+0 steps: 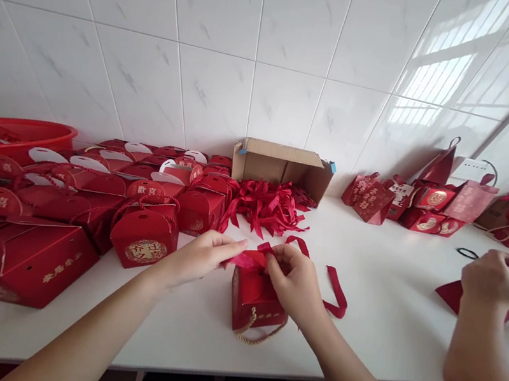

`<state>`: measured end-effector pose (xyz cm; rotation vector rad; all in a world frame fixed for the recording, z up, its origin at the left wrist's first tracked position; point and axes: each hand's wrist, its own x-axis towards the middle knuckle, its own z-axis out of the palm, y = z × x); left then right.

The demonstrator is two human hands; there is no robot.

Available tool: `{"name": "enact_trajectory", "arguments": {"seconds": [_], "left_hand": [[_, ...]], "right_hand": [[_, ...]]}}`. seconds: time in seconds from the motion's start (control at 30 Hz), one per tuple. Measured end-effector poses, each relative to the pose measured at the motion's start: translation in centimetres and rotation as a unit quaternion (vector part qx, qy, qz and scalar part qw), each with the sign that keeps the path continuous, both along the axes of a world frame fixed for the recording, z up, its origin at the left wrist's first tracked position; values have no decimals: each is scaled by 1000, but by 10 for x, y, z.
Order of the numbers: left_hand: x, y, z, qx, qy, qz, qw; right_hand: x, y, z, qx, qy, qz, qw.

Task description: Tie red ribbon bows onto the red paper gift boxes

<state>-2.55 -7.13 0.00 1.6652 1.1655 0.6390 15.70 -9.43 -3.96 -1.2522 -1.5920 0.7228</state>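
Note:
A small red gift box [251, 297] with gold print sits on the white table before me. Its twisted beige cord handle [254, 341] hangs over the near side. Over the box top, my left hand [206, 253] pinches a red ribbon [249, 258] between thumb and fingers. Close by on the right, my right hand [291, 277] is closed on the same ribbon, its fingertips touching the top of the box. One length of ribbon [337, 294] trails onto the table beyond my right hand. The fingers partly hide where the ribbon meets the box.
Rows of red gift boxes [143, 240] fill the left, with a red plastic basin [50, 136] behind. An open cardboard box [284, 151] spills red ribbons [271, 209]. More boxes [371, 199] stand back right. Another person's hands [491, 279] work at the right.

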Motion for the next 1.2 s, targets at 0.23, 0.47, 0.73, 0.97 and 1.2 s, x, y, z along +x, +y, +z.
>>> {"name": "enact_trajectory", "arguments": {"seconds": [0.23,0.47,0.73,0.97,1.2], "left_hand": [[31,-3,53,60,-110,-102,987],[29,5,28,128,-43,9,991],[13,-12,-16,193,-20,17,981],[20,-14,-28,228,-40,-4,973],[24,-11,-47,360,-31,50,931]], "right_hand": [[0,-11,11,44,-96,104,989],[4,-7,1,29,-17,98,995],[4,-4,0,6,54,76,996],[1,-4,-6,61,70,19,996],[3,-8,-6,89,-34,10,995]]}}
